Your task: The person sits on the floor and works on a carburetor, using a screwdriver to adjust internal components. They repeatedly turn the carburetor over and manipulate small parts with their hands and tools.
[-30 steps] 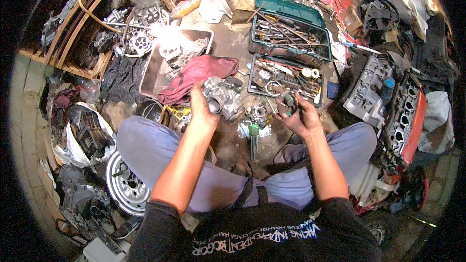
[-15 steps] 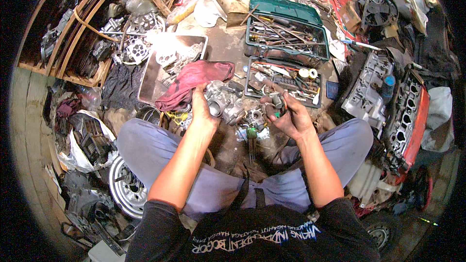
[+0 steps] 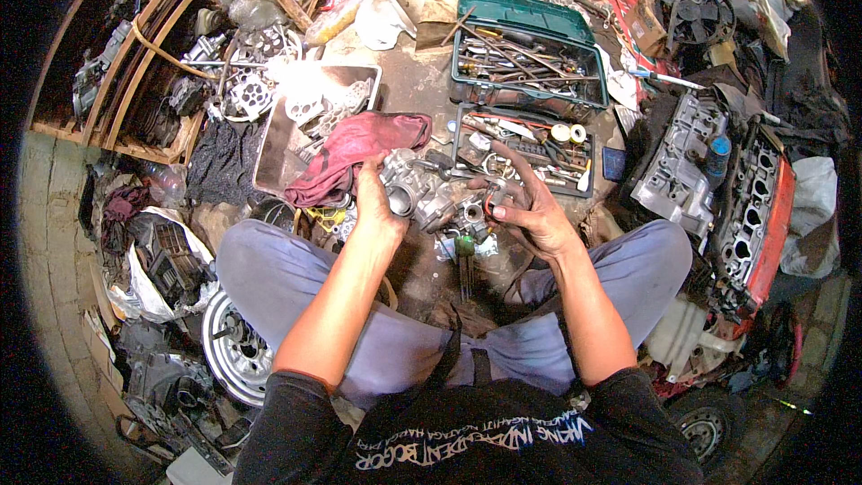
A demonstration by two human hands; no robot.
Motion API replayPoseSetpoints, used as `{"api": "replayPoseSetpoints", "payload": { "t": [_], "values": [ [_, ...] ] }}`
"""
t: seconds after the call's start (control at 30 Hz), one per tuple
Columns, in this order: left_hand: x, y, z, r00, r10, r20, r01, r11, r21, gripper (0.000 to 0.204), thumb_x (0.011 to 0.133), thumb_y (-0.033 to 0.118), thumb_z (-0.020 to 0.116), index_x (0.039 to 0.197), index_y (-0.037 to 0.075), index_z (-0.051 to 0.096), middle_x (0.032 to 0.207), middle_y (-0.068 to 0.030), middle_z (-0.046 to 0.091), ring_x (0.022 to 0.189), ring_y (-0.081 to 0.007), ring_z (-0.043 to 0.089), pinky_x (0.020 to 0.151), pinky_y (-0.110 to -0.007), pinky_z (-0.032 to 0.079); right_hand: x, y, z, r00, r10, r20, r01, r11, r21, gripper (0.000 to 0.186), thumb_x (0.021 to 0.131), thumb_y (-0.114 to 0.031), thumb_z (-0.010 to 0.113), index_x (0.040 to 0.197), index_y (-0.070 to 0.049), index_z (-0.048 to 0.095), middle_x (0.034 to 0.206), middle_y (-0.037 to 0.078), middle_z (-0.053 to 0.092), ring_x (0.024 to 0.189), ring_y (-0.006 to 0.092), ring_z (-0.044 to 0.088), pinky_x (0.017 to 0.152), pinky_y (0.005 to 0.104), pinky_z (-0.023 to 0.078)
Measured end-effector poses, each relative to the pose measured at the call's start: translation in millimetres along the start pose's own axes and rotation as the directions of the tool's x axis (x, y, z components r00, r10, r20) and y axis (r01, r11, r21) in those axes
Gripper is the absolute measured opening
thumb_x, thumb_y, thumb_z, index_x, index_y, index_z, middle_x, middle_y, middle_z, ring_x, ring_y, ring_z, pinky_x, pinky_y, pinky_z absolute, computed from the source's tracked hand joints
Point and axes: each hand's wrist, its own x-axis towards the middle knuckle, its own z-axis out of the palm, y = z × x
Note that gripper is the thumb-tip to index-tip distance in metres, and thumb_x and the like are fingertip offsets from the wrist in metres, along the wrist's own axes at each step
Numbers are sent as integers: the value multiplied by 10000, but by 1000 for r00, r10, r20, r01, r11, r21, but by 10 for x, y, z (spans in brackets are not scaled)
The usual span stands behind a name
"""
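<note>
My left hand (image 3: 377, 202) is closed around a silver cast-metal throttle body (image 3: 418, 181), whose round bore faces up beside my thumb. My right hand (image 3: 530, 216) grips a small round metal part (image 3: 498, 202) with its thumb on it, close to the housing's right side; one finger extends upward. Below them, a green-handled tool (image 3: 465, 251) and small metal pieces lie on the floor between my legs. A maroon rag (image 3: 359, 148) lies just beyond my left hand over a metal tray (image 3: 269, 153). An open tray of small tools (image 3: 557, 162) is beyond my right hand.
A green toolbox (image 3: 530, 27) stands ahead. An engine cover (image 3: 673, 162) and a red-edged cylinder head (image 3: 745, 216) lie right. A wooden rack (image 3: 135, 54), a steel wheel (image 3: 235, 341) and heaped parts (image 3: 162, 269) crowd the left.
My right hand has moved left toward the throttle body and turned the small part, its thumb now lying across it. My left hand stays in much the same place with the housing.
</note>
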Motion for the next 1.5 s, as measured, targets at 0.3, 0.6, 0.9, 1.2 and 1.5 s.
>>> {"api": "replayPoseSetpoints", "payload": {
  "t": [0.3,0.6,0.9,1.2,1.5],
  "values": [
    [-48,38,44,1000,-11,1,11,1000,-6,277,986,317,476,1016,95,639,963,-96,716,912,-267,704,880,-470,573,71,17,-350,933,-120,-339,180,972,151,324,986,-259,659,1245,-98,550,948,72,646,769,152,586,628,295,463],
    [-165,-117,92,966,-165,198,158,986,51,403,1044,417,504,1234,77,608,1203,-115,690,1114,-287,670,1007,-511,519,146,239,-126,940,-142,-311,-7,902,-431,414,989,-347,647,1292,-76,572,1098,69,620,979,173,597,824,318,472],
    [-185,-286,159,979,11,204,-21,999,45,366,1028,369,583,1248,77,601,1213,-105,676,1114,-261,653,1007,-458,514,142,311,4,913,-307,-267,44,727,-685,666,827,-248,829,1382,-38,527,1195,136,657,1093,224,601,974,370,474],
    [-221,-246,153,966,205,156,-225,967,118,483,973,168,681,1383,37,461,1247,-98,623,1133,-218,631,947,-444,560,62,-69,-57,893,-320,-315,-52,622,-781,446,819,-218,831,1153,33,675,1026,116,728,994,202,655,936,348,492],
    [-253,-219,176,951,256,175,-275,957,91,431,976,163,679,1335,33,479,1177,-100,647,1046,-205,664,911,-425,580,-2,-80,110,831,-495,-253,200,691,-695,686,759,-77,829,1389,31,581,1213,141,698,1136,180,609,1058,325,422]
  ]
}}
